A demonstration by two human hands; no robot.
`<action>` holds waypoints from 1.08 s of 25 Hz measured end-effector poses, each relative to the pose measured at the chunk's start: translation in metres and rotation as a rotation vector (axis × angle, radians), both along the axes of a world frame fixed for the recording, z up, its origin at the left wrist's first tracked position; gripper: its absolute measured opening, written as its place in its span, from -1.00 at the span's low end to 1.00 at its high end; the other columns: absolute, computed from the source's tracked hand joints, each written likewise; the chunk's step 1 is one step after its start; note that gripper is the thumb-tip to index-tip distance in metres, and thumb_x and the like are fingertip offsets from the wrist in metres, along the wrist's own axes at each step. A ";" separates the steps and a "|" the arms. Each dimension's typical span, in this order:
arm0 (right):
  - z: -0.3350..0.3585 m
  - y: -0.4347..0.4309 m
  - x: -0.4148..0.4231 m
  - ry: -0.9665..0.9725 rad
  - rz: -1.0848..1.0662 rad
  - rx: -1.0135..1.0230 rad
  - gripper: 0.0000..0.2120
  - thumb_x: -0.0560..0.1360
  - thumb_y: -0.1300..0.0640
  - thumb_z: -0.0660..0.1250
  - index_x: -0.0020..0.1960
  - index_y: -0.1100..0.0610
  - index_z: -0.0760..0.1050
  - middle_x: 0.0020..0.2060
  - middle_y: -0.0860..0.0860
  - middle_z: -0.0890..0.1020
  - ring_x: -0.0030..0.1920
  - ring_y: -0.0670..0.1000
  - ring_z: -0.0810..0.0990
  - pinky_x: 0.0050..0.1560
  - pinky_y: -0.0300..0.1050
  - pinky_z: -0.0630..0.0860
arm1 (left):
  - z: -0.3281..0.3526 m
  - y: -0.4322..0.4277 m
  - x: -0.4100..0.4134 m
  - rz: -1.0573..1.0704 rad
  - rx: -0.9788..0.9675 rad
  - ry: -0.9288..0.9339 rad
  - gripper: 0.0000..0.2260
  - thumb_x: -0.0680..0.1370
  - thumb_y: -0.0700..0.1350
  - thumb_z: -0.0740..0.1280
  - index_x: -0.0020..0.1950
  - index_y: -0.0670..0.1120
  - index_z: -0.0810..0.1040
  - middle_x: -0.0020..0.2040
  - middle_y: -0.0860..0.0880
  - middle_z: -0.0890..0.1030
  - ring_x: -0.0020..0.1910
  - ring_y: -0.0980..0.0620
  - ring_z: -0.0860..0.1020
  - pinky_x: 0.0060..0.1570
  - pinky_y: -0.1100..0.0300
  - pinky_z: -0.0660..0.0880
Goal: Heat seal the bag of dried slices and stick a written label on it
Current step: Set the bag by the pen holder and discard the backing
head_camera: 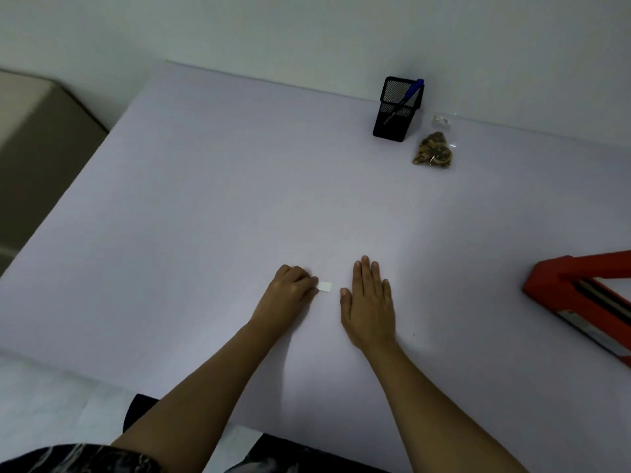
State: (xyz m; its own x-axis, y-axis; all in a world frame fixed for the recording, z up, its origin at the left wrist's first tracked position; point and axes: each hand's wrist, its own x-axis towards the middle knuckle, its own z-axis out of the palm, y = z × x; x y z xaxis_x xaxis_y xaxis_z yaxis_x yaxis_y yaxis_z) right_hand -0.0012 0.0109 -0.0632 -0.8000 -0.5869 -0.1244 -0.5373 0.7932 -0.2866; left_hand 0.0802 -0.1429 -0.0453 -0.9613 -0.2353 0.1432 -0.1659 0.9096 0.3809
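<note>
The clear bag of dried slices (pixel 434 151) is seen lying flat at the far right of the pale tabletop (pixel 211 199), close to the wall, with a small white patch visible on its upper part, too small to be read. Just beside it on the left a black mesh pen holder (pixel 396 110) stands upright, and a blue pen (pixel 411 92) is leaned inside it. A small white label (pixel 325 286) lies on the tabletop near the front, well apart from the bag. Its left edge is pinched by the curled fingertips of the left hand (pixel 290 288), so that grip is clenched on the label. The right hand (pixel 370 302) is laid flat, palm down, fingers stretched and together, just to the right of the label, grasping nothing. At the right edge, a red heat sealer (pixel 587 295) is partly cut off by the frame, its arm raised
</note>
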 end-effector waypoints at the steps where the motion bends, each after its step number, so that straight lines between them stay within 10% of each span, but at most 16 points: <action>1: 0.000 -0.001 0.001 0.011 -0.005 -0.003 -0.38 0.53 -0.09 -0.24 0.48 0.22 0.03 0.50 0.13 0.10 0.51 0.12 0.04 0.41 0.01 -0.08 | -0.001 -0.001 0.000 -0.030 -0.039 0.009 -0.88 0.36 -0.22 0.50 -0.12 -0.16 0.67 -0.23 -0.08 0.63 -0.28 -0.07 0.55 -0.25 0.24 0.47; 9: -0.002 -0.001 0.000 0.011 -0.004 -0.006 -0.38 0.53 -0.09 -0.23 0.47 0.24 0.07 0.49 0.15 0.15 0.50 0.13 0.08 0.42 0.04 -0.05 | 0.000 0.004 -0.001 -0.012 -0.066 -0.031 -0.83 0.31 -0.34 0.50 -0.17 -0.19 0.59 -0.28 -0.11 0.58 -0.31 -0.08 0.54 -0.40 0.15 0.53; 15: 0.007 -0.005 0.015 -0.040 0.098 -0.072 -0.31 0.47 -0.13 -0.30 0.49 0.23 -0.01 0.52 0.12 0.05 0.52 0.07 -0.02 0.47 -0.01 -0.08 | 0.019 0.022 0.033 0.481 0.352 0.012 -0.68 0.58 0.01 0.19 -0.12 -0.21 0.57 -0.23 -0.10 0.59 -0.23 -0.03 0.51 -0.18 0.16 0.44; 27: 0.042 -0.076 0.207 -0.227 0.703 -0.254 -0.33 0.49 -0.14 -0.25 0.50 0.18 -0.04 0.52 0.08 0.04 0.51 -0.05 -0.06 0.44 -0.19 -0.19 | 0.060 0.023 0.248 1.315 0.535 0.312 -0.85 0.54 -0.10 0.29 -0.09 -0.15 0.59 -0.22 -0.03 0.62 -0.20 0.01 0.55 -0.20 0.24 0.42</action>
